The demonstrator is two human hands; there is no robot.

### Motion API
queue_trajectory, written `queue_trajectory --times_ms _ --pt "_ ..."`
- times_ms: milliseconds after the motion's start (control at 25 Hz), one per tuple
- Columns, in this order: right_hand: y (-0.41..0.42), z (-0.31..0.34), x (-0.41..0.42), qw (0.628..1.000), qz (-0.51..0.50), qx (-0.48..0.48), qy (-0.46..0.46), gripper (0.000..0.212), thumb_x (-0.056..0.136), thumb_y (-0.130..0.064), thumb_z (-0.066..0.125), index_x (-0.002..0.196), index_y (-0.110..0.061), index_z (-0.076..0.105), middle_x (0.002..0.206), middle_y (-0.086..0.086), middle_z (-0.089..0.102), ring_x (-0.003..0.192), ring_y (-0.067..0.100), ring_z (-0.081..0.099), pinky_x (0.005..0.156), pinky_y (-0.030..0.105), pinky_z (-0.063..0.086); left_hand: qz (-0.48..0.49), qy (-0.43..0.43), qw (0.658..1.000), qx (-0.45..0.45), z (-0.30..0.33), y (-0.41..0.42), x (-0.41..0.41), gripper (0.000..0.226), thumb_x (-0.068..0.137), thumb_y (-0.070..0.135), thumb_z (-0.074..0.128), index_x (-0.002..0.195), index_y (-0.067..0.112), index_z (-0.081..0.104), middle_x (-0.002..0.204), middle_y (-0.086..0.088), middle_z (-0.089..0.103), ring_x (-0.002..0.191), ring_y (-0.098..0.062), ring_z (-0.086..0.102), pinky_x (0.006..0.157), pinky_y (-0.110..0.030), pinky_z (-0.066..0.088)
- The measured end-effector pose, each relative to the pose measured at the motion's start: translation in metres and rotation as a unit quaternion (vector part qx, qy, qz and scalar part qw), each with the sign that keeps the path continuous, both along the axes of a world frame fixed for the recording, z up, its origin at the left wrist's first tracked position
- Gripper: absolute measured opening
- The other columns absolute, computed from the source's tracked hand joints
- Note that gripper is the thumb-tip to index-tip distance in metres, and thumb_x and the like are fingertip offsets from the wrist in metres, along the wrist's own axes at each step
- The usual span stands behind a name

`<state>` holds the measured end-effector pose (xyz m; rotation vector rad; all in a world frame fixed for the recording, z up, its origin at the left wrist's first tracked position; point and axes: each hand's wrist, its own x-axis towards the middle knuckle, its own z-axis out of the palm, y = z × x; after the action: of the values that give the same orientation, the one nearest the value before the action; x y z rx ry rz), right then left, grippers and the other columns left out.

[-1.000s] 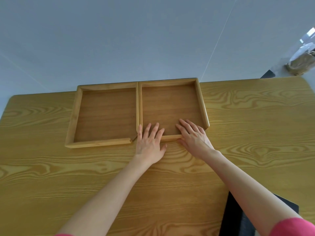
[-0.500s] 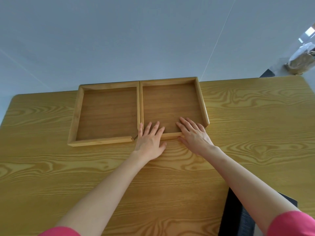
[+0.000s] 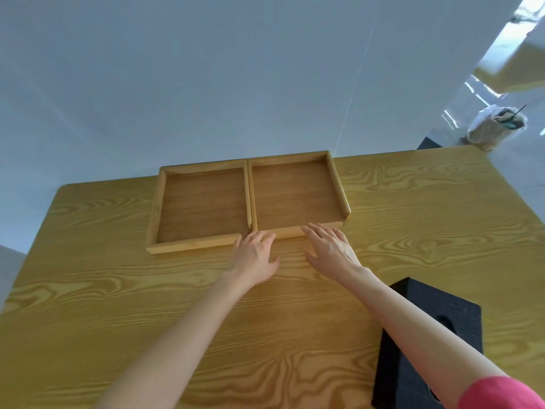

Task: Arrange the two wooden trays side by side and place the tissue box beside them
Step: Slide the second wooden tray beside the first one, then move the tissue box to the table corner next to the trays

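Two shallow wooden trays lie side by side at the table's far edge, their inner walls touching: the left tray (image 3: 194, 246) and the right tray (image 3: 336, 184). My left hand (image 3: 255, 256) rests flat on the table, fingertips at the near rim where the trays meet. My right hand (image 3: 330, 249) is spread flat, fingertips touching the right tray's near rim. Neither hand holds anything. A black tissue box (image 3: 460, 317) stands at the near right, partly hidden under my right forearm.
The wooden table (image 3: 118, 305) has a pale grey wall right behind the trays. Off the table's far right corner, on the floor, sit a bag-lined bin (image 3: 495, 128) and a dark object (image 3: 427, 143).
Both hands have slid back toward me, from lying over the right tray's near rim to just touching it. The view has shifted, showing more of the black tissue box.
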<state>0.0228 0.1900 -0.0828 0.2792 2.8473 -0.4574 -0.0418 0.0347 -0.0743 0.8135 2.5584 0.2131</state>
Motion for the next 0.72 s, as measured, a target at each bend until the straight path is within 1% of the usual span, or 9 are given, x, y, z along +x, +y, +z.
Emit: queue_trajectory --times_ms 80,160,320,360,400,480,520,600,720 --pt "-0.012 0.01 0.017 1.0 -0.011 0.0 0.004 0.058 0.093 -0.028 0.046 0.145 -0.017 0.022 0.155 0.002 0.026 0.144 0.017 0.017 0.119 0.036 0.01 0.003 -0.001 1.0 0.011 0.008 -0.013 0.013 0.061 0.09 0.042 0.043 0.142 0.016 0.025 0.152 -0.005 0.028 0.139 -0.023 0.028 0.117 -0.043 0.021" --pt "-0.023 0.019 0.034 1.0 -0.021 -0.003 0.012 0.057 0.093 -0.029 0.045 0.145 -0.017 0.023 0.154 0.002 0.029 0.144 0.016 0.018 0.118 0.035 0.01 0.002 -0.002 1.0 0.019 0.016 -0.024 0.027 0.059 0.09 0.042 0.042 0.141 0.015 0.028 0.15 -0.005 0.033 0.133 -0.023 0.038 0.11 -0.042 0.034" --pt "-0.041 0.03 0.066 0.999 -0.042 -0.001 0.024 0.057 0.094 -0.03 0.046 0.144 -0.017 0.024 0.153 0.002 0.031 0.143 0.016 0.02 0.118 0.035 0.011 -0.012 -0.003 1.0 0.009 0.029 -0.042 0.053 0.057 0.091 0.043 0.038 0.141 0.017 0.029 0.149 -0.004 0.034 0.121 -0.027 0.051 0.101 -0.042 0.044" --pt "-0.045 0.032 0.072 0.998 -0.049 -0.002 0.03 0.057 0.093 -0.03 0.046 0.144 -0.017 0.024 0.153 0.001 0.031 0.143 0.016 0.02 0.118 0.035 0.012 -0.016 -0.002 1.0 0.005 0.031 -0.045 0.058 0.057 0.091 0.044 0.038 0.141 0.017 0.028 0.149 -0.004 0.034 0.119 -0.028 0.052 0.101 -0.043 0.044" --pt "-0.048 0.034 0.079 0.998 -0.055 -0.002 0.032 0.057 0.093 -0.031 0.046 0.144 -0.017 0.024 0.152 0.001 0.031 0.143 0.016 0.021 0.118 0.035 0.012 -0.02 -0.001 1.0 -0.003 0.032 -0.048 0.062 0.058 0.091 0.044 0.037 0.141 0.017 0.027 0.149 -0.005 0.033 0.123 -0.028 0.049 0.105 -0.044 0.039" --pt "-0.056 0.038 0.092 0.997 -0.063 -0.001 0.034 0.057 0.093 -0.031 0.046 0.144 -0.017 0.025 0.152 0.001 0.031 0.143 0.016 0.021 0.117 0.035 0.013 -0.027 0.005 0.999 -0.026 0.033 -0.056 0.071 0.061 0.091 0.046 0.037 0.143 0.018 0.023 0.151 -0.006 0.028 0.137 -0.026 0.03 0.116 -0.045 0.022" --pt "-0.06 0.039 0.098 0.997 -0.068 0.001 0.034 0.057 0.093 -0.031 0.046 0.144 -0.017 0.025 0.152 0.002 0.032 0.143 0.016 0.021 0.117 0.035 0.013 -0.03 0.009 0.999 -0.035 0.034 -0.061 0.073 0.062 0.09 0.047 0.037 0.143 0.018 0.022 0.152 -0.006 0.026 0.14 -0.025 0.024 0.117 -0.046 0.016" --pt "-0.067 0.042 0.109 0.996 -0.079 0.003 0.04 0.057 0.093 -0.031 0.046 0.144 -0.016 0.025 0.152 0.002 0.032 0.143 0.016 0.021 0.117 0.034 0.014 -0.034 0.013 0.998 -0.043 0.034 -0.068 0.079 0.063 0.09 0.048 0.037 0.143 0.019 0.021 0.153 -0.007 0.025 0.141 -0.025 0.021 0.118 -0.045 0.013" --pt "-0.072 0.044 0.128 0.992 -0.109 -0.003 0.058 0.056 0.094 -0.031 0.045 0.144 -0.014 0.027 0.152 0.003 0.031 0.143 0.017 0.02 0.117 0.034 0.014 -0.051 0.018 0.997 -0.051 0.036 -0.074 0.09 0.062 0.09 0.048 0.036 0.143 0.018 0.023 0.152 -0.007 0.027 0.14 -0.026 0.024 0.118 -0.046 0.015"
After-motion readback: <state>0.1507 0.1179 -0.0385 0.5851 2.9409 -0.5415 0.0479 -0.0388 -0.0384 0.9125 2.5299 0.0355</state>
